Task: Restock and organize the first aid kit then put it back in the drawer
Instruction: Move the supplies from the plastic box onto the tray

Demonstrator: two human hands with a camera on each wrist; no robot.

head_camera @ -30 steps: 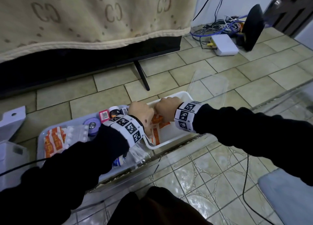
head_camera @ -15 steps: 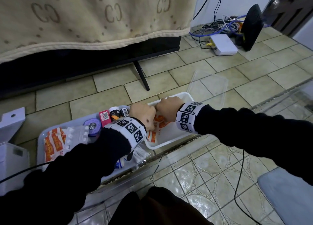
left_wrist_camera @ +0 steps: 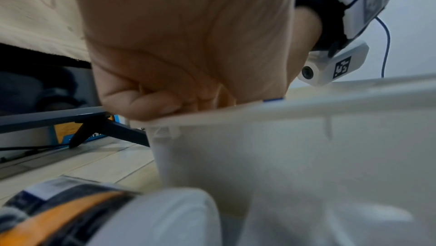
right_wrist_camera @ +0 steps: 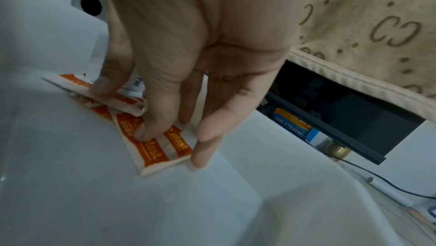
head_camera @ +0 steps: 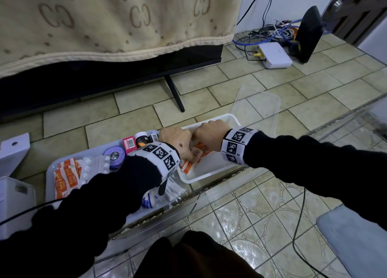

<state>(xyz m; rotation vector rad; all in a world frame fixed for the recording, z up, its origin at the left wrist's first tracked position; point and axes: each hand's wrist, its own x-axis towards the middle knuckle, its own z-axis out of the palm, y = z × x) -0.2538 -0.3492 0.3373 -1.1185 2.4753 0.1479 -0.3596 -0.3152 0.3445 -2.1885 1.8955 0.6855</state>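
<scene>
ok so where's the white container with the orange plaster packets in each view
Head: the white container sits centre, just right of the grey tray, both hands reaching into it.
Left wrist: its translucent outer wall fills the right and lower middle; the packets are hidden.
Right wrist: its inside floor fills the lower left, the orange plaster packets lying under the right hand's fingers.
Shared landmark: the beige patterned blanket.

Smooth translucent plastic box (head_camera: 211, 168), glossy paper plaster packets (right_wrist_camera: 155, 147), fuzzy cloth blanket (head_camera: 104, 22)
</scene>
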